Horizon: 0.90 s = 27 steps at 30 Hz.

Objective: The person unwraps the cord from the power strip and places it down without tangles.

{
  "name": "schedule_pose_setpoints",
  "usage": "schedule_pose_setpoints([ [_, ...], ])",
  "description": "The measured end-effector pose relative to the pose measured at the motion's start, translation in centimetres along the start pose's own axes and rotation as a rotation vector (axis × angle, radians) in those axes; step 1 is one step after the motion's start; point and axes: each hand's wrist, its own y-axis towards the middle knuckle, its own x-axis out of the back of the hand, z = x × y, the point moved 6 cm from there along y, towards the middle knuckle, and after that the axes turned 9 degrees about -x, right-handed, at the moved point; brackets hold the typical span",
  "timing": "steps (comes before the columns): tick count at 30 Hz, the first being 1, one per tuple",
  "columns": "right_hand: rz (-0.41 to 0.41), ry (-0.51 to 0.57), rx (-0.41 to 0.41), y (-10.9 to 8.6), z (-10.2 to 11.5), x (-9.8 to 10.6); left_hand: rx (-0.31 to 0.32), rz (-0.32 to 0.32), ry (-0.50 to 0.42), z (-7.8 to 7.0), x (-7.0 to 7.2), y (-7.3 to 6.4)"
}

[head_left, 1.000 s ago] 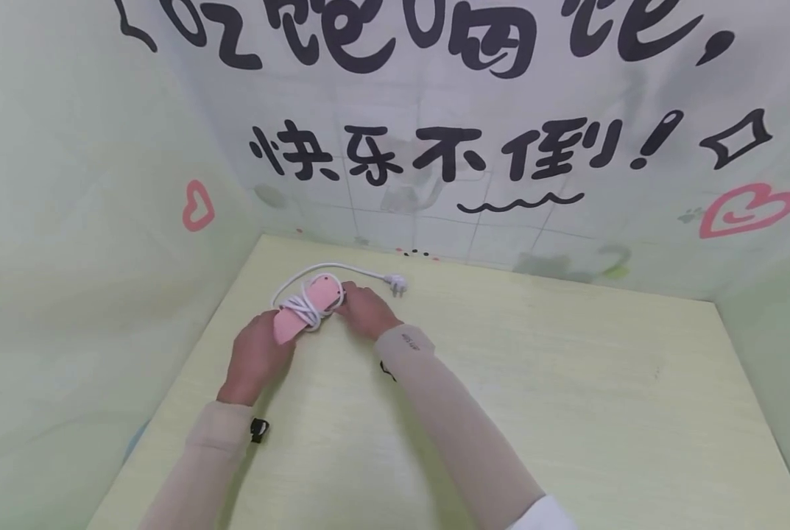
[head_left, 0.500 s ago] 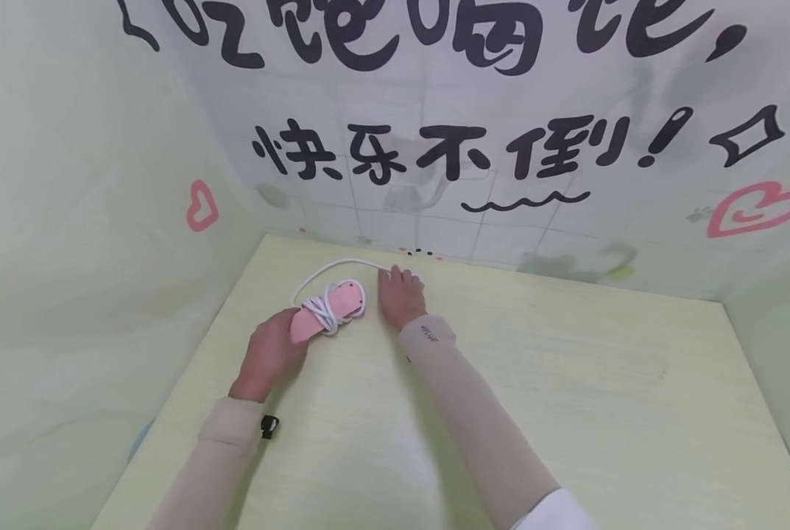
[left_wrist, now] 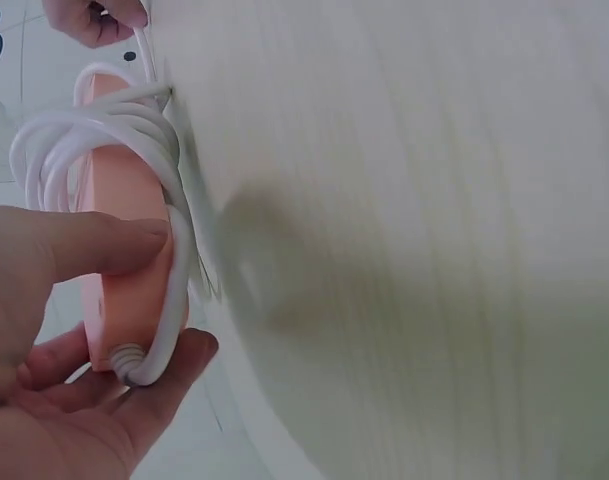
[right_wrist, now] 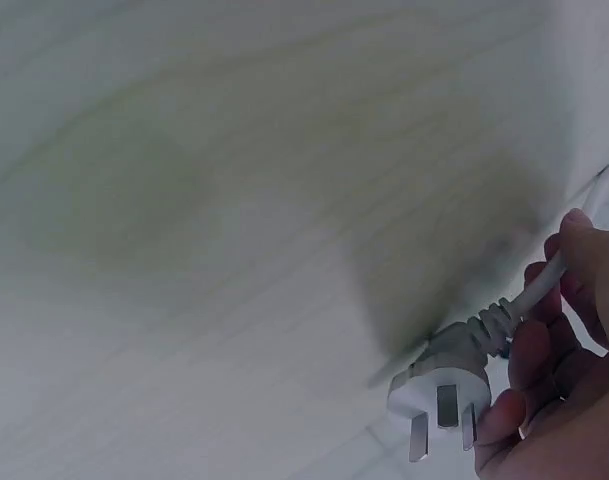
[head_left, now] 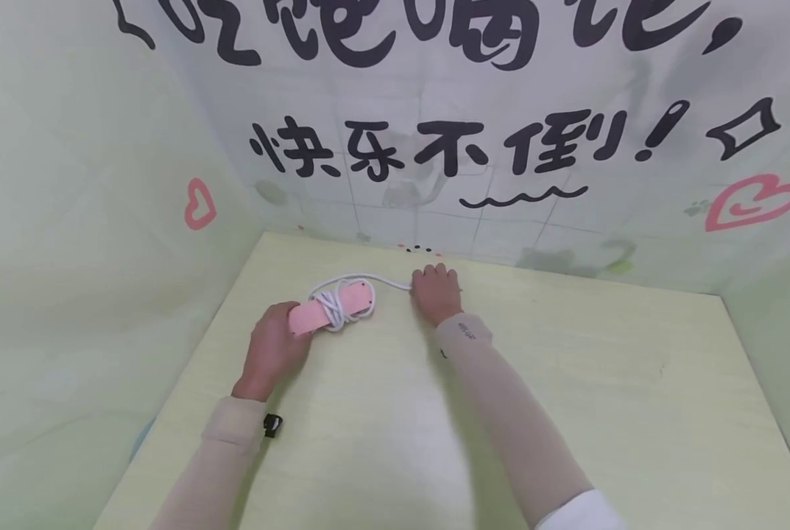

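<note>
A pink power strip (head_left: 307, 317) with a white cord (head_left: 333, 309) wound around its middle is at the left of the table. My left hand (head_left: 275, 355) grips its near end; in the left wrist view the thumb lies across the pink case (left_wrist: 129, 190) and the fingers are underneath. From the bundle a length of cord runs right to my right hand (head_left: 437, 294). In the right wrist view that hand pinches the cord just behind the three-pin plug (right_wrist: 439, 385), whose metal prongs point away from the fingers. In the head view the right hand mostly hides the plug.
The pale yellow wooden table (head_left: 567, 390) spreads to the right of both arms. A printed wall sheet (head_left: 395, 110) with black lettering rises behind the table's back edge, and another sheet (head_left: 103, 221) stands along the left side.
My right hand has left the power strip's far end, taken the cord by the plug and moved right, drawing the free length out. My left hand and the strip have shifted slightly right.
</note>
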Motion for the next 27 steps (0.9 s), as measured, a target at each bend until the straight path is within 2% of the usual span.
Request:
schedule_pose_setpoints([
  [4, 0.029, 0.03, 0.033, -1.4, -3.8, 0.5, -0.02, 0.029, -0.035, -0.9, -1.0, 0.2],
  [9, 0.024, 0.123, 0.074, -4.7, -9.5, 1.1, -0.06, 0.098, -0.081, -2.5, -3.1, 0.6],
  [12, 0.028, 0.216, 0.087, -7.2, -12.7, 1.5, -0.108, 0.117, -0.117, -4.0, -4.4, 1.0],
  [16, 0.033, 0.301, 0.088, -10.2, -16.4, 1.9, -0.196, 0.127, -0.168, -7.1, -5.6, 2.1],
  [19, 0.071, 0.363, 0.036, -11.6, -18.7, 2.2, -0.252, 0.137, -0.192, -9.5, -6.2, 2.8],
  [22, 0.124, 0.433, -0.056, -12.7, -20.9, 2.7, -0.302, 0.144, -0.208, -11.7, -6.5, 3.3],
  [24, 0.134, 0.472, -0.112, -13.3, -22.4, 3.3, -0.342, 0.148, -0.226, -13.1, -6.6, 3.6],
  [27, 0.113, 0.519, -0.154, -14.0, -24.1, 4.6, -0.391, 0.155, -0.264, -15.1, -6.7, 3.8],
])
